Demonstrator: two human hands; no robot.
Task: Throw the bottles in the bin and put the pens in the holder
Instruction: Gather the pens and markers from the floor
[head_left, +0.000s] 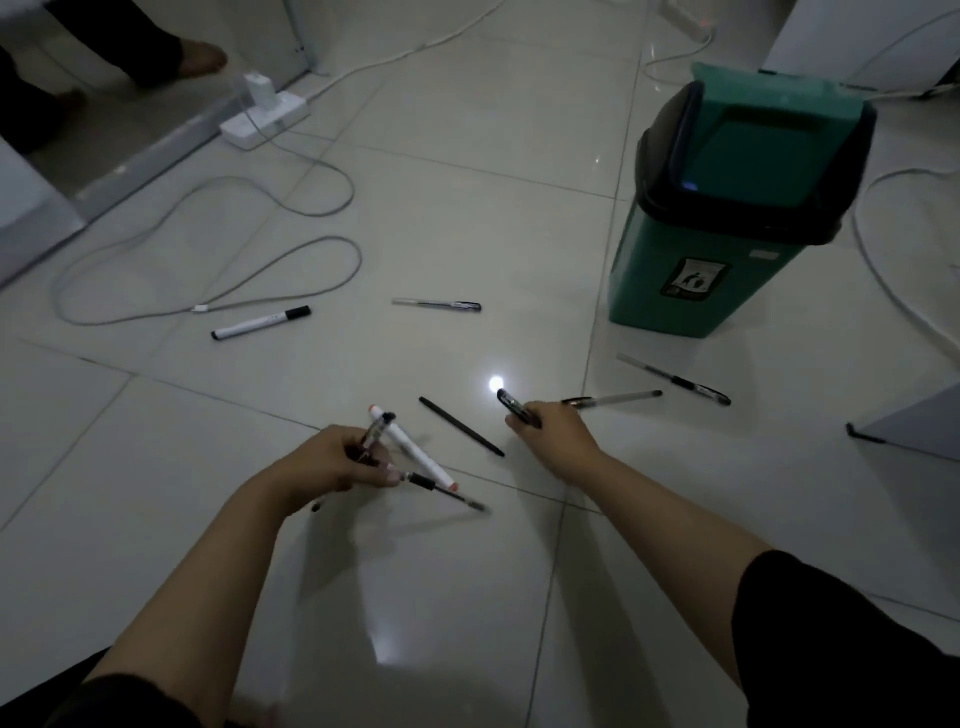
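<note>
My left hand (337, 460) is closed around several pens (376, 434), among them a white marker with orange ends (415, 449) and a clear pen pointing right. My right hand (558, 434) grips a dark pen (514, 406) by its end. On the tiled floor lie a black stick pen (461, 434) between my hands, a clear pen (615, 399) just right of my right hand, another clear pen (675, 380), a clear pen (436, 305) farther off and a white marker with a black cap (261, 322). The green bin (727, 228) with a black swing lid stands at the right. No bottles or holder show.
A white power strip (265, 117) with a charger sits at the back left, and grey and white cables (218, 270) loop across the floor. Another person's feet (202, 57) stand at the top left. A grey panel with a black clip (904, 423) juts in at the right edge.
</note>
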